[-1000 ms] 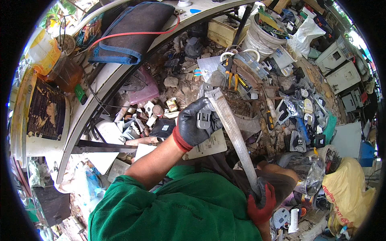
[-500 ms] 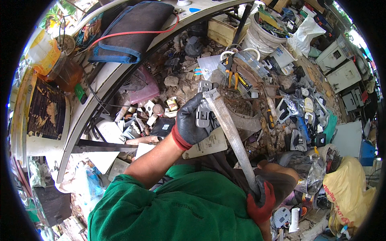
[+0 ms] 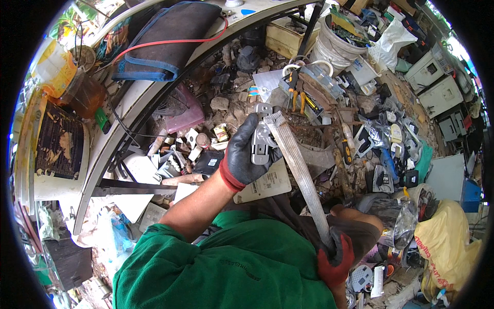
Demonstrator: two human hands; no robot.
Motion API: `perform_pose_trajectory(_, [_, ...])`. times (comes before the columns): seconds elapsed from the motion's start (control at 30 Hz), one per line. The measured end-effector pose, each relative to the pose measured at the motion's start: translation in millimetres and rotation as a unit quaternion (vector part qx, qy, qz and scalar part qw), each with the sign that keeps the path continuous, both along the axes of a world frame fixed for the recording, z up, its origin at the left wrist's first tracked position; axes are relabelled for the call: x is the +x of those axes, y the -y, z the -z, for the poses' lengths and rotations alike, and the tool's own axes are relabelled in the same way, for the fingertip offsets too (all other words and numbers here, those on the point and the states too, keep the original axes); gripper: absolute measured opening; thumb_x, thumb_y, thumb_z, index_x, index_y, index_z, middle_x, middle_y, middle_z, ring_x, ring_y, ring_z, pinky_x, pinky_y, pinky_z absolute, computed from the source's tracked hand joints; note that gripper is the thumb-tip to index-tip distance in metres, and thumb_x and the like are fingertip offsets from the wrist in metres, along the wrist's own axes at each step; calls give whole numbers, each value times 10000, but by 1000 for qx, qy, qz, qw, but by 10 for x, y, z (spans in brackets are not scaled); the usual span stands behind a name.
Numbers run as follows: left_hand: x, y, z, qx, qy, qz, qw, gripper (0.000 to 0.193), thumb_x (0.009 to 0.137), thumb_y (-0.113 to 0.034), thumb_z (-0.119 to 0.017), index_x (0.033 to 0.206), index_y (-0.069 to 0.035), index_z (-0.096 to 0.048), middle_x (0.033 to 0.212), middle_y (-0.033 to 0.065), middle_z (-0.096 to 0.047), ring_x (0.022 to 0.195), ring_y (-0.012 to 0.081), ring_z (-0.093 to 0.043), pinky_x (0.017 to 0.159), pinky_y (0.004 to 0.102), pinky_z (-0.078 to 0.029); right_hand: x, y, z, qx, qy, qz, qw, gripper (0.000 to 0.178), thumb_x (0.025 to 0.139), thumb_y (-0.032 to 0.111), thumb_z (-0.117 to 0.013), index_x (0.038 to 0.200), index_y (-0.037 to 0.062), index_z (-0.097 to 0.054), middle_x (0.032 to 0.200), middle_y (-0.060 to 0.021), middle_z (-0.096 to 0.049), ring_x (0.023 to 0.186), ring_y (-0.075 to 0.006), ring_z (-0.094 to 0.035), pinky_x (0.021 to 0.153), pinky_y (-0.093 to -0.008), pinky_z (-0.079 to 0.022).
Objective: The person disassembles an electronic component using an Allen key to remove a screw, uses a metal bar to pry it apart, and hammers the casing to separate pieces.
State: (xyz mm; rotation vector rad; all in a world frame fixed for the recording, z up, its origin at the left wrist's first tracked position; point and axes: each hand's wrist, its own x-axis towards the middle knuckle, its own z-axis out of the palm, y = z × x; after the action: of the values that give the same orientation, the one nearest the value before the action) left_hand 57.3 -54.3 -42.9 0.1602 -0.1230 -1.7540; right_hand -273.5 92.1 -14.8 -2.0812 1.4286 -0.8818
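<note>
At centre, our left hand clamps the grey metal bracket; our right hand grips the flat strap, not yet separated.

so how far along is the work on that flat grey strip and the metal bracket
Done so far: the long flat grey strip is lifted clear of the scrap pile and stretched between both gloved hands. In hand: the left hand grips the small silver metal bracket at the strip's upper end, while the right hand clamps its lower end. Left: bracket and strip sit together at that top end, not visibly separated.
</note>
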Motion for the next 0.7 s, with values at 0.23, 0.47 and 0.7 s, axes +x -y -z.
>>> perform_pose_trajectory(0.23, [36, 25, 152, -45, 50, -21, 998, 506, 967, -441, -547, 1374, -141, -519, 1214, 88, -652, 1061, 261, -644, 965, 434, -504, -20, -16, 8, -7, -23, 3, 1000, 582, 721, 135, -780, 1220, -52, -547, 1200, -281, -578, 1048, -421, -617, 885, -473, -515])
perform_pose_trajectory(0.47, [25, 13, 128, -21, 66, -47, 997, 535, 964, -451, -543, 1395, -140, -487, 1291, 117, -610, 1041, 283, -627, 949, 463, -506, -69, -12, 38, -25, -41, -7, 999, 579, 704, 147, -791, 1198, -44, -557, 1199, -290, -576, 1045, -435, -613, 870, -487, -517])
perform_pose_trajectory(0.7, [72, 32, 71, -42, -26, 20, 999, 429, 1009, -376, -482, 1360, -131, -523, 1262, 141, -626, 964, 257, -678, 858, 426, -567, -49, -20, 32, -21, -33, -8, 999, 575, 695, 153, -802, 1177, -44, -560, 1193, -289, -577, 1038, -436, -616, 857, -491, -521])
